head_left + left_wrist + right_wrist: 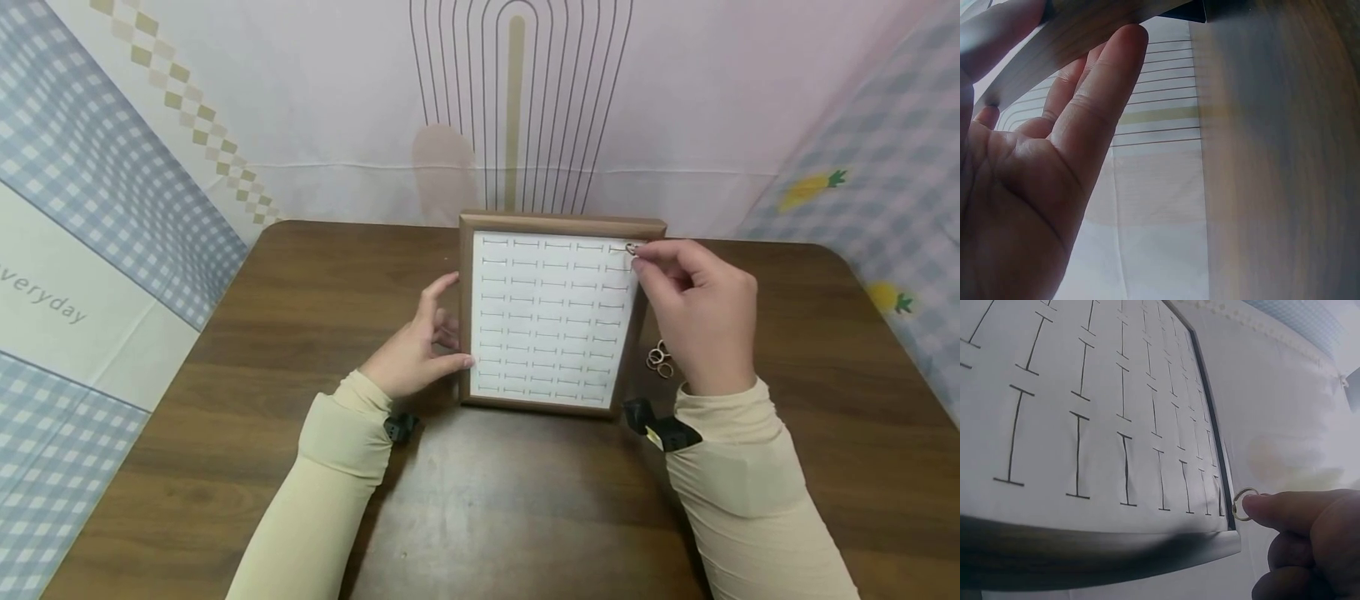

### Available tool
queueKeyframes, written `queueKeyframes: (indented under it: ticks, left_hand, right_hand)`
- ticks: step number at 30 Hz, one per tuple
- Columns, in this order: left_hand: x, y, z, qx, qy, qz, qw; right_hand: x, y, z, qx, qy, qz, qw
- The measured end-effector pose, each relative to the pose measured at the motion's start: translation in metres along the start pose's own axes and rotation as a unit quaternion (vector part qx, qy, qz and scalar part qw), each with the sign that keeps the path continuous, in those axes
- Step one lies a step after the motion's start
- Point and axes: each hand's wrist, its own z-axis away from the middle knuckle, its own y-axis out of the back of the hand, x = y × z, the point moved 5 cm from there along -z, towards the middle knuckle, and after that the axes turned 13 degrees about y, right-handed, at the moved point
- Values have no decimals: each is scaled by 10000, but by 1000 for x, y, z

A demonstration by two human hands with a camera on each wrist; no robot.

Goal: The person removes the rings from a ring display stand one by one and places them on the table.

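Note:
A ring display board stands tilted back on the table, its wooden frame around a white panel lined with rows of short slits. My left hand steadies the frame's left side, thumb on the front edge and fingers along the side and behind. Between thumb and index finger my right hand pinches a small metal ring at the panel's top right corner, by the end slit of the top row. In the right wrist view, the visible slits hold no rings.
Several loose rings lie on the brown wooden table, right of the board and partly behind the right hand. A patterned cloth hangs behind the table, with checked cloth to the side. Both wrists carry small black cameras.

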Motion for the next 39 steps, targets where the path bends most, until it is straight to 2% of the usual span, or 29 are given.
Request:
queueKeyframes:
  ticks: [8, 19, 39]
  left_hand:
    - [-2, -1, -1, -13, -40, 28, 10000]
    - [0, -1, 0, 11, -9, -60, 10000]
    - [0, 0, 0, 0, -93, 36, 10000]
  right_hand:
    - [-1, 4, 2, -84, -18, 25, 10000]
    - [10, 15, 11, -249, -288, 258, 9989]
    - [24, 23, 20, -433, -309, 530, 9972]
